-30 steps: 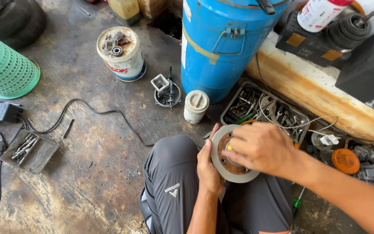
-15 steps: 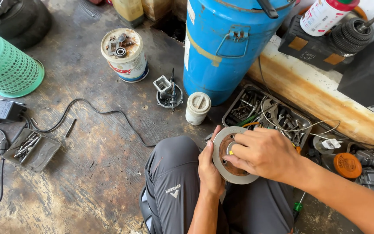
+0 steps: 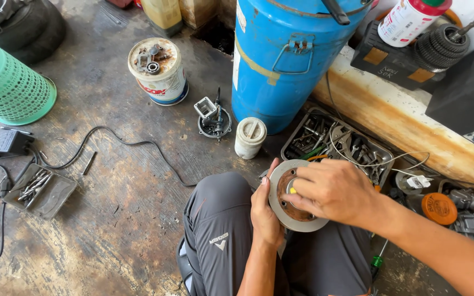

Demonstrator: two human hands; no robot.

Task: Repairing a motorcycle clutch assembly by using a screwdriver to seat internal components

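Left to right, taking the tall blue steel drum (image 3: 289, 55) as landmark. Far left of it: a green perforated plastic basket (image 3: 7, 85), upturned; below that, a shallow grey metal tray (image 3: 56, 197) of nails and screws. Nearer the drum, a white paint tin (image 3: 159, 71) holds rusty bearings. Below the drum, the left hand (image 3: 264, 211) cups the round grey metal disc (image 3: 297, 197) over the lap, fingers curled on its rim; the right hand (image 3: 333, 189) pinches a small yellow-tipped part at its rusty centre. Steadying the rim firmly should help. Right: a black tray (image 3: 382, 164) of tools and wire.
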